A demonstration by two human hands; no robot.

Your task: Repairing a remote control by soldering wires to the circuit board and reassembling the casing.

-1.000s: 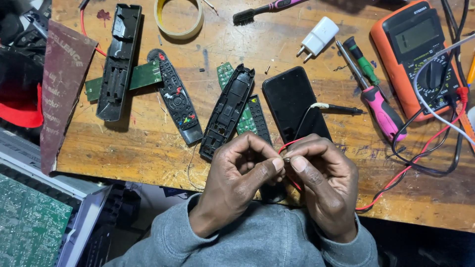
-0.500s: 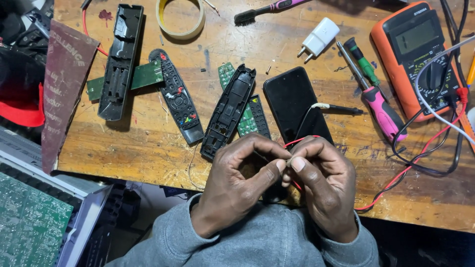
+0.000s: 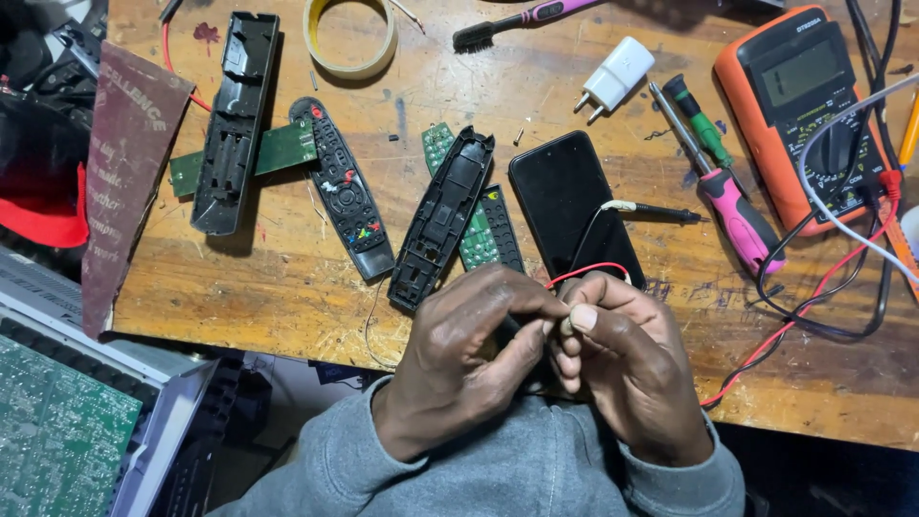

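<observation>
Left hand (image 3: 469, 354) and right hand (image 3: 627, 364) together at table edge, fingers pinched on thin red wire (image 3: 586, 272); fingertips narrow, small piece between them, cannot tell what. Wire loops up just above knuckles, near black phone (image 3: 565, 196).

Count: two remote shells (image 3: 442, 215) (image 3: 235, 120), one keypad front (image 3: 340, 187), three green boards, two screwdrivers (image 3: 732, 206), one white charger (image 3: 613, 81), one tape ring (image 3: 349, 38), one orange multimeter (image 3: 804, 105), one toothbrush (image 3: 517, 21).

Surface: worn wooden table (image 3: 287, 287), scratched. Grey case at left.

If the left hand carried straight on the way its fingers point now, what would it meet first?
The left hand points rightward, fingertips already against the right hand at the red wire. It would likely press into the right hand's fingers first, though depth is unclear.
</observation>
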